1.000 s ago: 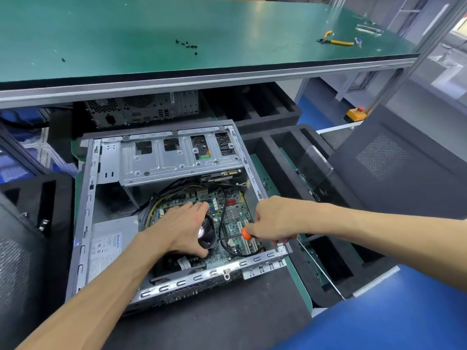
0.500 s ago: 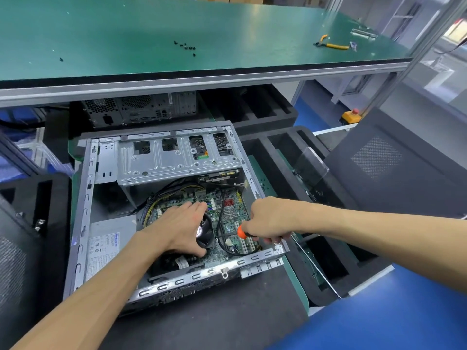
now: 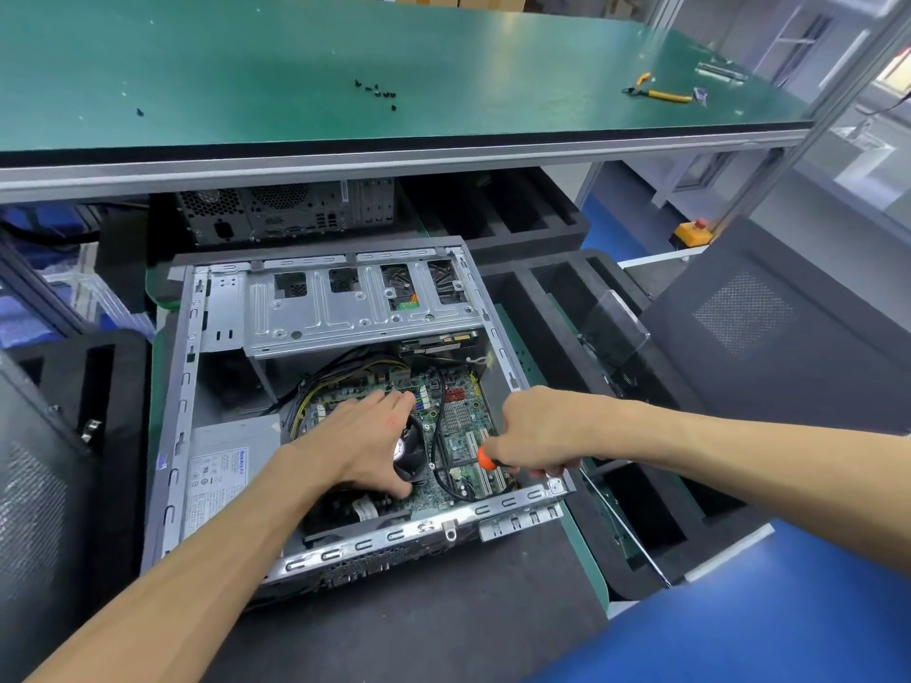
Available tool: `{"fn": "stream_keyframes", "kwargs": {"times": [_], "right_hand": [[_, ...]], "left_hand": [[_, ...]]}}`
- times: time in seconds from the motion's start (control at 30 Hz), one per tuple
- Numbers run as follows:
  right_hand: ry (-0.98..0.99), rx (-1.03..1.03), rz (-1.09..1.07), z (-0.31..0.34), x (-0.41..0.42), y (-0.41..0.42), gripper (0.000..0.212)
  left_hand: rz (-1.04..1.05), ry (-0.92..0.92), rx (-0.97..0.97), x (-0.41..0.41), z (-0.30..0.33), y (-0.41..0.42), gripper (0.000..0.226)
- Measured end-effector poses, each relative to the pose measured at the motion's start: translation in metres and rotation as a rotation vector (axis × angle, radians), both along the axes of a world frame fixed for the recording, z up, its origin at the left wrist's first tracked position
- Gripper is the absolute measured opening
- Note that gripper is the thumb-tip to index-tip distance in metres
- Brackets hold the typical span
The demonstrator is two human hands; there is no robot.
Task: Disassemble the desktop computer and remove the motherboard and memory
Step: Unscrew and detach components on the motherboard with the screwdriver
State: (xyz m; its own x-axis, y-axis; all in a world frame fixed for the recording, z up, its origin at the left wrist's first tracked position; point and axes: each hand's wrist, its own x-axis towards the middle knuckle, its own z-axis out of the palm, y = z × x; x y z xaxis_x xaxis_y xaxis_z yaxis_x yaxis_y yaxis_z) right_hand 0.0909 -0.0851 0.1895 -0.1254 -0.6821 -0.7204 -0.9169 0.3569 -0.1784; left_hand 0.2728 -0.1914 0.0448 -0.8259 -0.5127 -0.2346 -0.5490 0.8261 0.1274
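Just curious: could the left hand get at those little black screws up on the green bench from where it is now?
Probably not at once: the left hand rests on the cooler fan inside the case, while the screws lie on the bench above, well beyond it.

Power supply label [image 3: 219, 478] carries blue print and rows of certification marks, all too small and blurred to read here.

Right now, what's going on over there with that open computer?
A person is working inside an open desktop computer case lying on its side below a green workbench. The left hand rests over the CPU cooler fan on the motherboard. The right hand grips an orange-handled screwdriver near the expansion slots. The motherboard is still in the case. Loose screws and yellow-handled pliers lie on the workbench.
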Motion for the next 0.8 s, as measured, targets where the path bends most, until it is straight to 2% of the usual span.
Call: {"fn": "stream_keyframes", "kwargs": {"times": [0.2,0.5,0.57,0.63,0.7,0.73,0.8], "right_hand": [[-0.006,-0.021,-0.027,0.004,-0.005,0.0,0.042],[0.008,0.017,-0.034,0.002,-0.003,-0.001,0.037],[-0.136,0.156,-0.204,-0.001,-0.005,-0.007,0.032],[-0.421,0.431,-0.591,0.0,-0.012,-0.013,0.03],[-0.618,0.606,-0.937,0.0,-0.019,-0.015,0.032],[-0.664,0.631,-1.009,-0.001,-0.021,-0.016,0.032],[-0.667,0.633,-1.011,-0.002,-0.022,-0.016,0.033]], "left_hand": [[-0.003,-0.006,0.016,-0.001,0.0,-0.001,0.086],[-0.002,0.0,0.009,-0.001,0.003,0.001,0.08],[-0.01,0.004,0.006,-0.001,0.004,0.002,0.08],[-0.029,0.006,-0.007,-0.002,0.005,0.003,0.083],[-0.055,0.003,-0.021,-0.003,0.005,0.003,0.087],[-0.06,0.004,-0.023,-0.003,0.005,0.003,0.088],[-0.056,0.005,-0.014,-0.004,0.005,0.004,0.087]]}}
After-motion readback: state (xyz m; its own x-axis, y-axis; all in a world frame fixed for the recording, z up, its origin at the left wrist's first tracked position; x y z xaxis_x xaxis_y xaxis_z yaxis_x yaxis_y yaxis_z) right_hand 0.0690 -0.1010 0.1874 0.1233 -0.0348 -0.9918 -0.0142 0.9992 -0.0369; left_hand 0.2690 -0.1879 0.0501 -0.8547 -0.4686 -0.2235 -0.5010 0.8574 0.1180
